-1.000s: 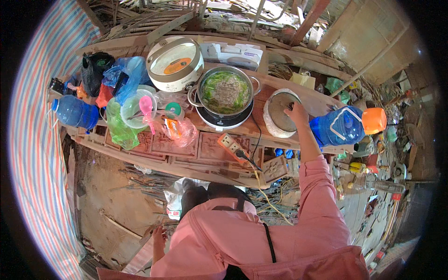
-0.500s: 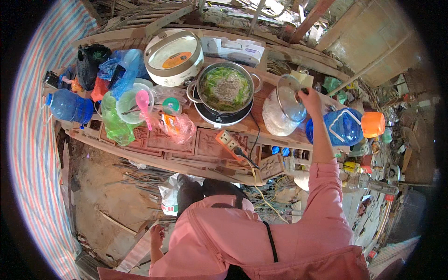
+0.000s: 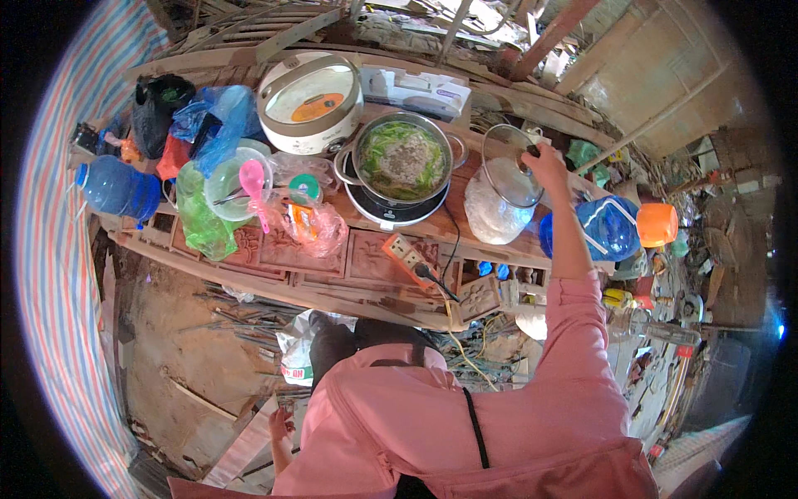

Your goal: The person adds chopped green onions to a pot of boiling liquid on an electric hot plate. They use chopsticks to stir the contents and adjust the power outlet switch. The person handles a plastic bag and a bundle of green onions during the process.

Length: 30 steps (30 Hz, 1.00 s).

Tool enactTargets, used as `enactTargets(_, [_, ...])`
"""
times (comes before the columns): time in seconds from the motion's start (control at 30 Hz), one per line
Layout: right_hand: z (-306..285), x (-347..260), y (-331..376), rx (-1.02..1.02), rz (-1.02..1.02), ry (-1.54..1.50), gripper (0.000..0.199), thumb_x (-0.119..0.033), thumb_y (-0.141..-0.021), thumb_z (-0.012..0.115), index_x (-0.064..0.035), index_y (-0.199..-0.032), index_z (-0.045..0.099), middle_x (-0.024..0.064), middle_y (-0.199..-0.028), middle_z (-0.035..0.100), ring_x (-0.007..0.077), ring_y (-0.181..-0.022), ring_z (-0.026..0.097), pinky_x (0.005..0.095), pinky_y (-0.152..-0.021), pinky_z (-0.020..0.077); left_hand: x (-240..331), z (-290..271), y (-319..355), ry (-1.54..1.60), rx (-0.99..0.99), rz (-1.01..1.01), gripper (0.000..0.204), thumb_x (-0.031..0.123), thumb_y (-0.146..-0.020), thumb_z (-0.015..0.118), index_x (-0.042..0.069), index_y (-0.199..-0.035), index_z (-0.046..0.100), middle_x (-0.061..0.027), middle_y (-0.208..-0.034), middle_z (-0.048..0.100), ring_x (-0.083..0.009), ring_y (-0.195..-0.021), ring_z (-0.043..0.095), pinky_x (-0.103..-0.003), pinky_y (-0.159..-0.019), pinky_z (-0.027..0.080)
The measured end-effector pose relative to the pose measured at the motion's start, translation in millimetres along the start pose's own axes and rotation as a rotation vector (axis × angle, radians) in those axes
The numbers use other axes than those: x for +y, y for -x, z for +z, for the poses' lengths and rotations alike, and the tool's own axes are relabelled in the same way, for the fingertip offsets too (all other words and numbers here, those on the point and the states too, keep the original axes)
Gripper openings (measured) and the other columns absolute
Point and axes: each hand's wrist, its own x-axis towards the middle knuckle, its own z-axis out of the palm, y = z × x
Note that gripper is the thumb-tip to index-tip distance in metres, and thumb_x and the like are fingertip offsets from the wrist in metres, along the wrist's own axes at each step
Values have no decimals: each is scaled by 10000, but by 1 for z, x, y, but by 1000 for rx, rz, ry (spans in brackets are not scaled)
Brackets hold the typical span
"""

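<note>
The glass lid [image 3: 509,166] hangs tilted just right of the pot [image 3: 402,158], over a clear bag [image 3: 494,214] on the bench [image 3: 274,258]. The right hand [image 3: 544,166] has its fingers clamped on the lid's knob. It is best kept tilted so drips fall clear of the power strip [image 3: 407,254] below the pot. A second ago it lay flat; now it is raised. The left hand [image 3: 281,424] hangs low, grip unclear.

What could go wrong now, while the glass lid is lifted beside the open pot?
The right hand holds the glass lid tilted by its knob; it might slip and break on the wooden bench. The open pot sits on a cooker whose power strip lies nearby, so drips from the lid could perhaps reach it.
</note>
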Motion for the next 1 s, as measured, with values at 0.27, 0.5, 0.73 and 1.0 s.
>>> enactTargets(0.27, [61,23,13,-212,68,132,515,-398,-737,721,-43,-1100,629,215,-1094,668,368,-1024,647,472,-853,514,-21,0,13,36,178,-110,350,342,-942,615,122,-1199,526,-78,-851,633,-144,-450,490,-290,-379,370])
enactTargets(0.5, [89,37,19,-210,95,137,499,-415,-757,724,-44,-1079,636,211,-1050,682,369,-1003,657,471,-838,525,-1,6,14,-77,12,56,379,347,-956,581,72,-1208,513,-90,-916,645,-115,-501,515,-263,-395,419])
enactTargets(0.73, [74,34,30,-107,-53,87,482,-434,-804,705,-47,-1081,630,210,-1055,679,376,-986,655,465,-837,523,98,103,40,-96,-6,183,274,274,-981,550,65,-1155,581,-40,-896,623,-72,-555,501,-225,-462,400])
enactTargets(1.0, [36,10,60,99,-4,-683,536,-415,-870,686,-98,-1279,548,191,-1283,573,306,-1085,622,459,-933,485,234,287,42,-134,-416,446,422,241,-984,550,59,-1353,456,-59,-974,658,-62,-618,499,-207,-520,391])
